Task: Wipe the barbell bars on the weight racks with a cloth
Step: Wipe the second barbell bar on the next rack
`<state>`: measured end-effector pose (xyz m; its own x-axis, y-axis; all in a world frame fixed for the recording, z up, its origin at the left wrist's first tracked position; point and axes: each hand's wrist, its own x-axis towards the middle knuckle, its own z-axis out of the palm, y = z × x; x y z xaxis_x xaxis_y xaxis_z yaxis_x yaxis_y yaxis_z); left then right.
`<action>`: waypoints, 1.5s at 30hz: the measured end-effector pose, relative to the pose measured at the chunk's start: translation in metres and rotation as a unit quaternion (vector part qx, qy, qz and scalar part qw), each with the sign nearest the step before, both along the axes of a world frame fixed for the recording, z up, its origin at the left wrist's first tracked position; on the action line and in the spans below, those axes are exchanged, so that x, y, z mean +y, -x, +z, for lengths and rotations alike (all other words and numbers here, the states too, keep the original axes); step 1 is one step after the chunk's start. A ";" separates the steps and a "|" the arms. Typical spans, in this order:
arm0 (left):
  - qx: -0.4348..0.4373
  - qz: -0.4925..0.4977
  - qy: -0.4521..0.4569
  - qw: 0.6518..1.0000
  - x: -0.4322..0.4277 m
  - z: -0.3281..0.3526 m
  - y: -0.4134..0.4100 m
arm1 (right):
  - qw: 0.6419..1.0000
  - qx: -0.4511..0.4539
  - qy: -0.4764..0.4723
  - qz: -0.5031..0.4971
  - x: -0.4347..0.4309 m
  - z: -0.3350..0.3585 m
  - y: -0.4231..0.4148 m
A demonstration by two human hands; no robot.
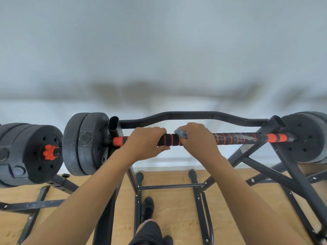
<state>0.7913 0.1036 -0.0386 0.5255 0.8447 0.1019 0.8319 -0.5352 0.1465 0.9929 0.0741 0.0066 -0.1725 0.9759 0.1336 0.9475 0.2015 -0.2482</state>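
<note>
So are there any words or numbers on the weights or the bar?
No text can be read here.
Weight plate: raised oval mark, too blurred to read.
Rack leg: small red mark, too small to read.
Barbell bar: orange stripes only, no words.

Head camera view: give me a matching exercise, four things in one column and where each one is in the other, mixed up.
Things:
1. left hand
2. cloth
3. orange nut
4. shoe

Places:
a. on the wooden floor
b. gripping the bar, no cloth in it
c. held in the right hand, against the bar
d. on the end of the other barbell, far left

Pairs: 1-b, 2-c, 3-d, 4-a
</note>
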 end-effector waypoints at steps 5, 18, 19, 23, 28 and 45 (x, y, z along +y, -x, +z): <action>-0.012 0.012 0.015 1.000 -0.003 -0.010 0.000 | 1.000 -0.011 0.005 0.008 -0.034 -0.014 0.003; 0.005 0.019 0.020 1.000 -0.002 -0.007 0.000 | 1.000 0.002 -0.007 0.003 -0.009 0.003 -0.007; 0.007 0.020 0.021 1.000 -0.002 -0.007 0.000 | 1.000 -0.006 0.013 0.005 -0.005 0.000 -0.003; 0.015 0.015 0.017 1.000 -0.001 -0.005 0.000 | 0.999 -0.030 0.010 0.028 -0.025 -0.003 0.002; 0.016 0.015 0.021 1.000 -0.001 -0.005 0.000 | 0.997 0.026 0.042 0.067 -0.062 -0.017 -0.011; 0.016 0.020 0.014 1.000 -0.001 -0.005 -0.001 | 0.990 0.097 0.077 0.070 -0.069 -0.026 -0.017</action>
<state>0.7927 0.1029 -0.0432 0.4935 0.8675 0.0623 0.8572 -0.4973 0.1341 1.0101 0.0046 -0.0199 -0.2941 0.9553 0.0288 0.8440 0.2737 -0.4612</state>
